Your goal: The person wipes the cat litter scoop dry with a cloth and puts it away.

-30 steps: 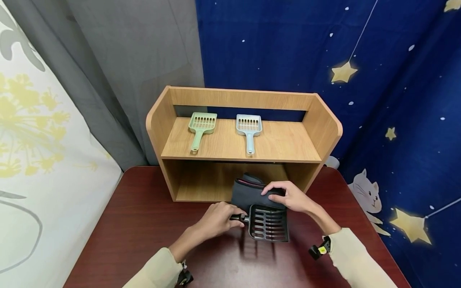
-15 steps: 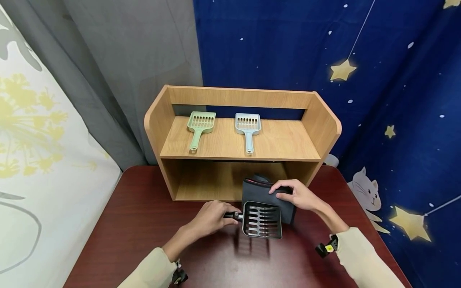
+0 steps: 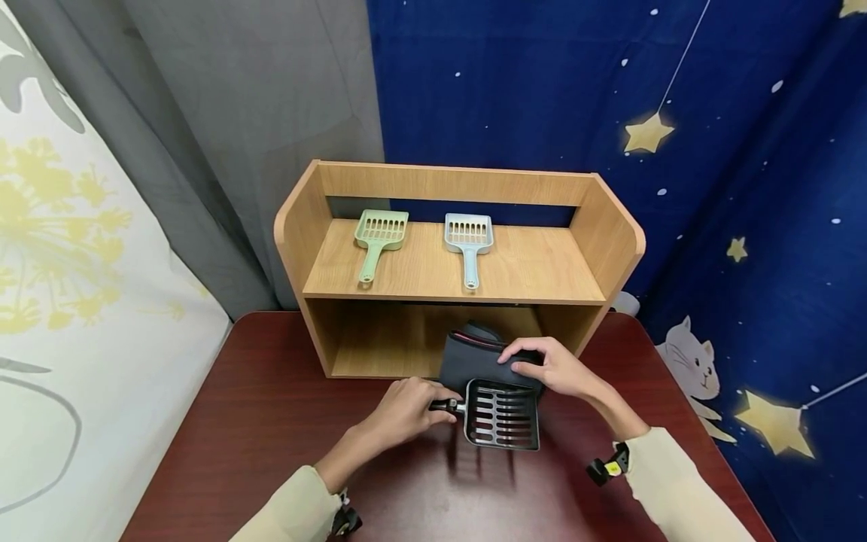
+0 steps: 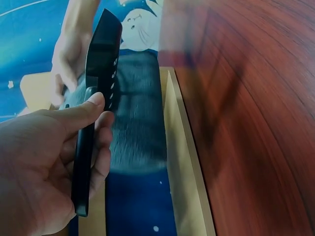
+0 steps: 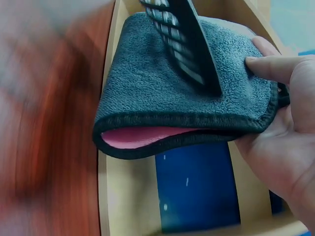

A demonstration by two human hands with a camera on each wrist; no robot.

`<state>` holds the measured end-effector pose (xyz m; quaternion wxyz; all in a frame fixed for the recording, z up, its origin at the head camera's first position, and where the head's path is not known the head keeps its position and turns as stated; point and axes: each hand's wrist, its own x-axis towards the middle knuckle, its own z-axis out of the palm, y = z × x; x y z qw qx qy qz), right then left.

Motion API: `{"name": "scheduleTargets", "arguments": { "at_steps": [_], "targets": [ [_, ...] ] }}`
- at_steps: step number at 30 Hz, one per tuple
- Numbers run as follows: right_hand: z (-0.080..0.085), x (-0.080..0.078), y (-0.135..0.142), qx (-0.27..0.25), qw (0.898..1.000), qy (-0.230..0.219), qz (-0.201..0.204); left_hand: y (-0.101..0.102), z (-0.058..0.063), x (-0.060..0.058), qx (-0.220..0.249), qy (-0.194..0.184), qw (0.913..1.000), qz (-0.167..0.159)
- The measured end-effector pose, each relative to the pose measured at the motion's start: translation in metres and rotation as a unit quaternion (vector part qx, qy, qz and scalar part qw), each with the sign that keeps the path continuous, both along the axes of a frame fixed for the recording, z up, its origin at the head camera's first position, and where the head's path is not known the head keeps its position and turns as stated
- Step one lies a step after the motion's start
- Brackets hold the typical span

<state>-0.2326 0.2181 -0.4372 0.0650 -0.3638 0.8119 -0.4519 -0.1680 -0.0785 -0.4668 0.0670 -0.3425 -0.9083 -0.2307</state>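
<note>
My left hand point(image 3: 409, 406) grips the handle of a black slotted litter scoop point(image 4: 103, 54), thumb along one side and fingers round the other. In the head view the scoop's head points right, above the table. Between thumb and fingers of my right hand point(image 5: 283, 93) is a folded grey cloth point(image 5: 147, 73) with a black edge and a pink inner side. The cloth hangs behind the scoop, in front of the lower shelf; the right wrist view shows the scoop's slotted head against or very near its fuzzy face. Part of the cloth is hidden by the scoop.
A two-tier wooden shelf point(image 3: 542, 260) stands on the dark red table point(image 3: 271, 452). On its upper board lie a green litter scoop point(image 3: 379, 237) and a pale blue one point(image 3: 469, 245). Curtains point(image 3: 508, 90) hang behind and beside the table.
The cloth and my right hand shifted right, then back left. The scoop in my left hand went slightly left, then right again. Both hands keep their hold.
</note>
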Motion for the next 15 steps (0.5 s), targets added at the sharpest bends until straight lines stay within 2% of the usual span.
{"name": "scheduleTargets", "arguments": {
  "at_steps": [9, 15],
  "targets": [
    [-0.014, 0.007, 0.046, 0.017, 0.999, -0.006, -0.051, -0.018, -0.009, -0.002, 0.019, 0.003, 0.9993, 0.03],
    [-0.018, 0.012, 0.062, -0.018, 0.995, -0.031, -0.096, -0.026, -0.01, -0.005, 0.024, 0.024, 0.9973, 0.066]
  ]
}}
